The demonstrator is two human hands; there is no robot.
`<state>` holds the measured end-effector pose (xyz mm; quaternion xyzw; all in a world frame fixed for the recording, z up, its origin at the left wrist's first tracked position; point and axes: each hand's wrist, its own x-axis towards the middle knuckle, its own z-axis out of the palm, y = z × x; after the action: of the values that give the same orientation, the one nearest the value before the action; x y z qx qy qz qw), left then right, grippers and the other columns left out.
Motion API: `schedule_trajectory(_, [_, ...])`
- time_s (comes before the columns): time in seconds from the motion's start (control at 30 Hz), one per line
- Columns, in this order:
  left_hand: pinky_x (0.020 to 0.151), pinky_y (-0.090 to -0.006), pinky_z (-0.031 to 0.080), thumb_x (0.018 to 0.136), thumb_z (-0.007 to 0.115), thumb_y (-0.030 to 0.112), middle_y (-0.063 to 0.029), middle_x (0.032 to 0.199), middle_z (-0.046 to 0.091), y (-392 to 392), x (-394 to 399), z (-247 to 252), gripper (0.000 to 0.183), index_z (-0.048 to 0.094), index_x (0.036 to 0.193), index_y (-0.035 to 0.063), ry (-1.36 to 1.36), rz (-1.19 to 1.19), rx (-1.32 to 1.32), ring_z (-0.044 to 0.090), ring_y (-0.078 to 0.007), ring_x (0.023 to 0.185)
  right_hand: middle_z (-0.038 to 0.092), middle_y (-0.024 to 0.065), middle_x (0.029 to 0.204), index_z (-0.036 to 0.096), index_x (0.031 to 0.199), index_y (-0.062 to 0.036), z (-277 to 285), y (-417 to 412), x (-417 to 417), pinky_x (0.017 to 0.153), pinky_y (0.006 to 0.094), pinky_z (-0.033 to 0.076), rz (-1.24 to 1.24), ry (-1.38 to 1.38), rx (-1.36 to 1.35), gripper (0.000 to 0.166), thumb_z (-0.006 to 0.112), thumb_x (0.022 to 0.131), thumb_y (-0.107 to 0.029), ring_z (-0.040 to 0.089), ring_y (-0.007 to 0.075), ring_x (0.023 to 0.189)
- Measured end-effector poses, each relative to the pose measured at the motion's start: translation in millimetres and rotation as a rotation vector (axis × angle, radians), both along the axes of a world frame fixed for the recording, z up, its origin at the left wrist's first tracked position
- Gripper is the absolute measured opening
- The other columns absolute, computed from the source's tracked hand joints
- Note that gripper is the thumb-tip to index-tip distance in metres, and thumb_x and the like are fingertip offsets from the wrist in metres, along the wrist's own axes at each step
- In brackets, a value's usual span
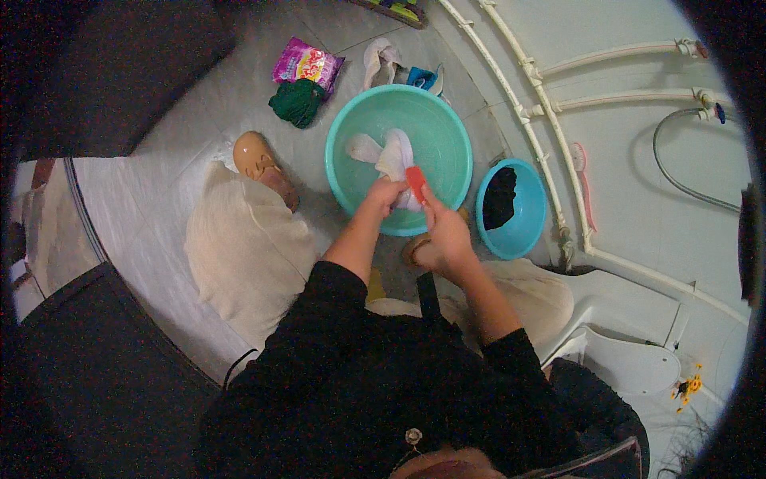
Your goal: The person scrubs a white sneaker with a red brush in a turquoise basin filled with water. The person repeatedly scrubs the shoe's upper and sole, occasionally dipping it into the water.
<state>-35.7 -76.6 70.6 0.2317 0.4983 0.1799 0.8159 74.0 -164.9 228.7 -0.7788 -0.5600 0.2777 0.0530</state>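
Observation:
My left hand (388,194) grips a white shoe (395,157) over the near part of a turquoise plastic basin (458,161). In my right hand (446,230) is a red scrubbing brush (416,184), held against or just beside the shoe's right side; its bristles are hidden. A second pale item (362,148), perhaps a shoe insole or tongue, lies left of the shoe inside the basin. The basin stands on the grey floor between my feet.
Right of the basin stands a blue basin (529,203) holding black cloth (499,197). Beyond are a purple detergent bag (305,63), dark green cloth (296,103), a pale shoe (380,63) and a blue item (421,78). White pipes (532,90) run along the right wall.

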Motion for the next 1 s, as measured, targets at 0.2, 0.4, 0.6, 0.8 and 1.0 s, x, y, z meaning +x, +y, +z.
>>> schedule_trajectory(0.2, [0.070, -0.0395, 0.048, 0.072, 0.070, 0.013, -0.0117, 0.098, 0.063, -13.5, 25.5, 30.8, 0.045, 0.057, 0.112, -0.0026, 0.149, -0.248, 0.048, 0.060, -0.0235, 0.082, 0.061, 0.0245, 0.079, 0.045, 0.135, -0.0228, -50.1, 1.1, 50.6, 0.064, 0.0503, 0.046, 0.036, -0.221, -0.105, 0.042, 0.046, 0.092, -0.023, 0.059, 0.0422, 0.070])
schedule_trajectory(0.4, [0.063, -0.0358, 0.046, 0.071, 0.067, 0.010, -0.0098, 0.091, 0.063, -19.8, -6.2, -30.9, 0.039, 0.059, 0.108, -0.0020, 0.194, -0.136, 0.215, 0.059, -0.0219, 0.076, 0.063, 0.0235, 0.087, 0.041, 0.137, -0.0198, -49.2, -1.9, 22.7, 0.067, 0.0512, 0.049, 0.086, -0.030, -0.105, 0.045, 0.044, 0.093, -0.026, 0.062, 0.0410, 0.075])
schedule_trajectory(0.6, [0.053, -0.0342, 0.043, 0.073, 0.065, 0.012, -0.0083, 0.078, 0.060, -22.2, 0.0, -22.5, 0.030, 0.060, 0.098, -0.0040, 0.087, -0.111, 0.115, 0.055, -0.0185, 0.062, 0.062, 0.0247, 0.092, 0.042, 0.136, -0.0180, -62.6, -0.3, 33.9, 0.071, 0.0507, 0.048, 0.042, 0.011, -0.045, 0.044, 0.045, 0.094, -0.028, 0.060, 0.0430, 0.080])
schedule_trajectory(0.8, [0.047, -0.0337, 0.040, 0.074, 0.066, 0.016, -0.0076, 0.071, 0.058, -0.5, 21.4, 7.5, 0.025, 0.060, 0.090, -0.0024, 0.110, -0.161, 0.150, 0.052, -0.0164, 0.055, 0.065, 0.0226, 0.086, 0.043, 0.133, -0.0010, -103.4, 49.8, 68.8, 0.057, 0.0402, 0.049, -0.311, 0.020, 0.104, 0.065, 0.055, 0.088, -0.046, 0.063, 0.0329, 0.065])
schedule_trajectory(1.0, [0.065, -0.0410, 0.048, 0.072, 0.062, 0.015, -0.0158, 0.080, 0.062, 1.9, 23.1, 5.7, 0.028, 0.059, 0.092, -0.0038, 0.380, -0.433, 0.687, 0.061, -0.0292, 0.072, 0.057, 0.0032, 0.072, 0.050, 0.127, -0.0041, -131.4, 64.0, 88.9, 0.038, 0.0242, 0.032, -0.593, 0.732, -0.346, 0.064, 0.063, 0.083, -0.049, 0.045, 0.0096, 0.048])
